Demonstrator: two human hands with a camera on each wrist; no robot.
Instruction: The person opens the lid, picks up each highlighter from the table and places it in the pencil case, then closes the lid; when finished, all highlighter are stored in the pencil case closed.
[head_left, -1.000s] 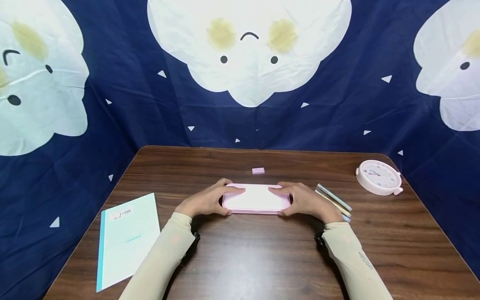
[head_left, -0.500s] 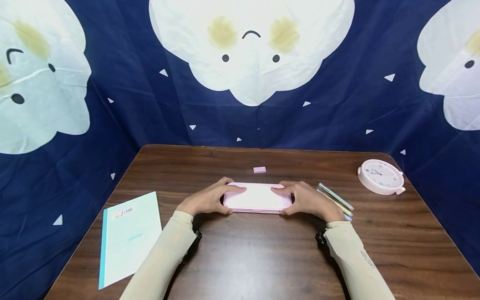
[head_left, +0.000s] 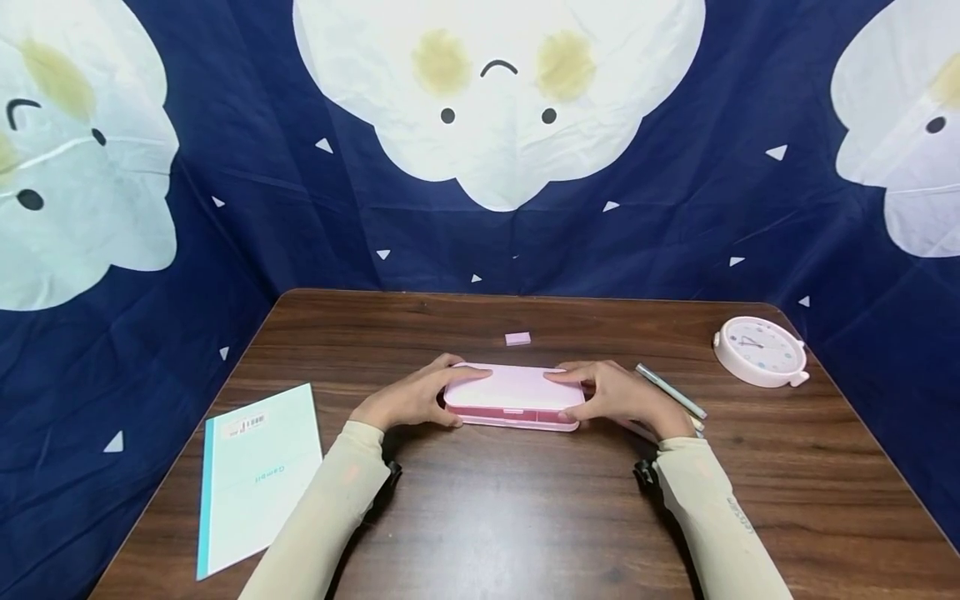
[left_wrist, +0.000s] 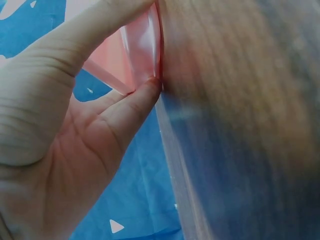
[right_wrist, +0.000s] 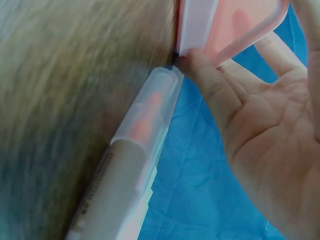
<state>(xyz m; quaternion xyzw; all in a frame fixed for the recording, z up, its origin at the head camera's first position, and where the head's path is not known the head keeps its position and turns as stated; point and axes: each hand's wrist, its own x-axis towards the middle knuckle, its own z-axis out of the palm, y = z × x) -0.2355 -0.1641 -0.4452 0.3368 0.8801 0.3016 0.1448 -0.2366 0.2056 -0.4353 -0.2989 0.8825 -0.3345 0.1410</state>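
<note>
A pink pencil case lies on the wooden table with its lid raised a little along the near side, so a darker pink gap shows. My left hand grips the left end, thumb on top of the lid and fingers at the corners. At the opposite end my right hand holds the case, its thumb over the lid and a finger at the front gap. In the left wrist view the case sits between thumb and fingers. The right wrist view shows the case with lid and base apart. Its inside is mostly hidden.
Several pens lie beside the right wrist; a marker with a clear cap is close to that hand. A pink eraser lies behind the case. A pink clock is far right, a notebook left.
The case's lid was down before; its near edge has now risen, opening a gap at the front. My right hand has shifted slightly with it, while the left stays at its end.
</note>
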